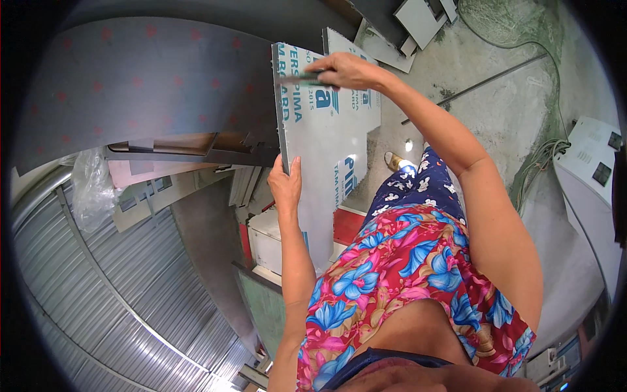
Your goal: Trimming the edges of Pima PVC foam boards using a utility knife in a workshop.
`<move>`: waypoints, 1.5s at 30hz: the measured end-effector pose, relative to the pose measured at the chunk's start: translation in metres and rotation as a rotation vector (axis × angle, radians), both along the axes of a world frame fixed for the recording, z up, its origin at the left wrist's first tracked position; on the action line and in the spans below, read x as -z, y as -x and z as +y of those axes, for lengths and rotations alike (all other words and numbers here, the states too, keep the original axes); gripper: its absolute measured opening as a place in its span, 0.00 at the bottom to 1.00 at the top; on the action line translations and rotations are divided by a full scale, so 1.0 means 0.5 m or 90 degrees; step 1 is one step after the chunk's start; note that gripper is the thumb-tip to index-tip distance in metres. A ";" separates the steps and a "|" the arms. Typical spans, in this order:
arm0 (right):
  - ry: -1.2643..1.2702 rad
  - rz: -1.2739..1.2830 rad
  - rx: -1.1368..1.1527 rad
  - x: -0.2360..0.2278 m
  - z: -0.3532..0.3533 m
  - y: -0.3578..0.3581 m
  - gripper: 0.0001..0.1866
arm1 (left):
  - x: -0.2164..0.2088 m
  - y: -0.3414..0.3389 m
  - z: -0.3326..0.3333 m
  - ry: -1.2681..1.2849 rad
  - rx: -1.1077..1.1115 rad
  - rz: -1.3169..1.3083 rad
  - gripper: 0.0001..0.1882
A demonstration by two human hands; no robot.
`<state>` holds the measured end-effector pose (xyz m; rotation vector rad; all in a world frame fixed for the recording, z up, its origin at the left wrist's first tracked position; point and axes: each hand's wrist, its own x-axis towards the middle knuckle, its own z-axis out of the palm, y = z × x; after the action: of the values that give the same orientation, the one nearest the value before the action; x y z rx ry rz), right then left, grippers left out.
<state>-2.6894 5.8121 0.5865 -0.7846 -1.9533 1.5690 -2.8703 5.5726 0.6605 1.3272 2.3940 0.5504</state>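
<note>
A tall whitish-grey board with blue printing on its protective film stands upright in front of me, its left edge rough and ragged. My left hand grips that edge about halfway down, with the thumb on the printed face. Near the top of the board, my right hand is closed around a narrow dark hand tool. The tool lies across the board's face and reaches its left edge; motion blur hides whether it is a knife or a file.
Behind the board stands a second printed sheet. To the left curves a large dark panel with red marks, above a crumpled clear plastic sheet. A thin bar, a cable and a white cabinet are to the right.
</note>
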 end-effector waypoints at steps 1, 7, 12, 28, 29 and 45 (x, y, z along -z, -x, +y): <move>0.002 0.005 0.035 -0.002 0.006 0.007 0.21 | -0.003 0.006 -0.001 -0.001 -0.002 -0.001 0.13; 0.052 0.054 -0.029 0.050 -0.012 0.039 0.21 | 0.004 0.010 -0.008 -0.011 0.005 -0.006 0.15; 0.126 0.107 0.050 0.042 -0.004 0.047 0.21 | 0.004 0.005 -0.004 -0.004 0.003 -0.012 0.16; 0.003 0.128 -0.049 0.001 -0.188 0.109 0.24 | 0.005 0.091 -0.046 -0.020 -0.010 -0.028 0.16; -0.087 0.207 -0.024 0.022 -0.219 0.120 0.25 | 0.000 0.092 -0.040 -0.009 -0.004 -0.029 0.16; -0.100 0.021 0.207 0.014 -0.008 0.118 0.23 | -0.009 0.085 -0.101 -0.004 -0.001 -0.045 0.18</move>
<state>-2.7486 5.8080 0.5793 -0.9478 -1.7937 1.2145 -2.9127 5.5221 0.6651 1.2873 2.3375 0.5965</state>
